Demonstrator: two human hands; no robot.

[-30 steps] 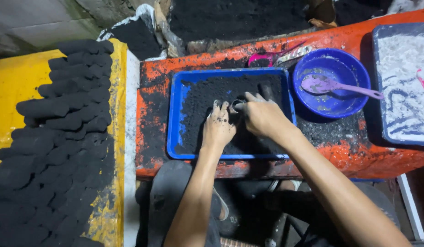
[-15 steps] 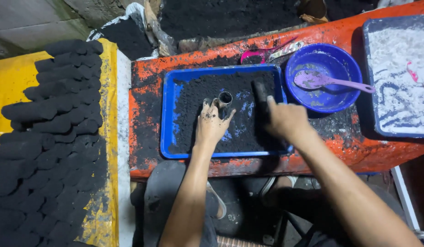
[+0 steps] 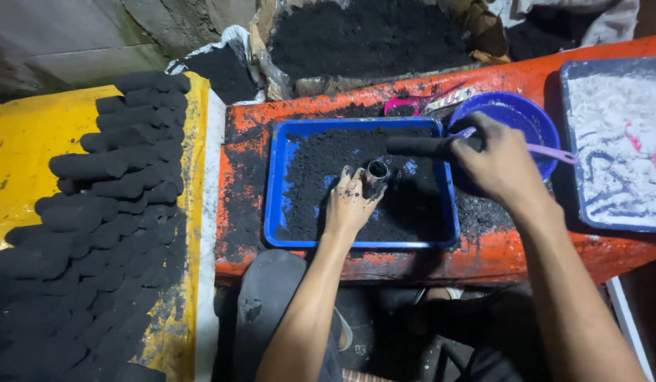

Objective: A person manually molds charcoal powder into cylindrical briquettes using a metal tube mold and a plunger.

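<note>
The left hand (image 3: 350, 205) was closed round a short metal tube (image 3: 377, 170), holding it upright in the black powder (image 3: 321, 177) of the blue tray (image 3: 275, 191). The right hand (image 3: 499, 166) gripped a dark rod (image 3: 416, 146) lying level, its free end just above and beyond the tube, over the tray. Beyond the right hand stood a blue bowl (image 3: 537, 120) with a pink spoon (image 3: 558, 153); well to the left of the left hand, finished black cylinders (image 3: 108, 212) lay stacked on a yellow surface (image 3: 24, 155). The step looked like packing the tube; next, the rod would need tipping upright and lining up with the tube's mouth.
</note>
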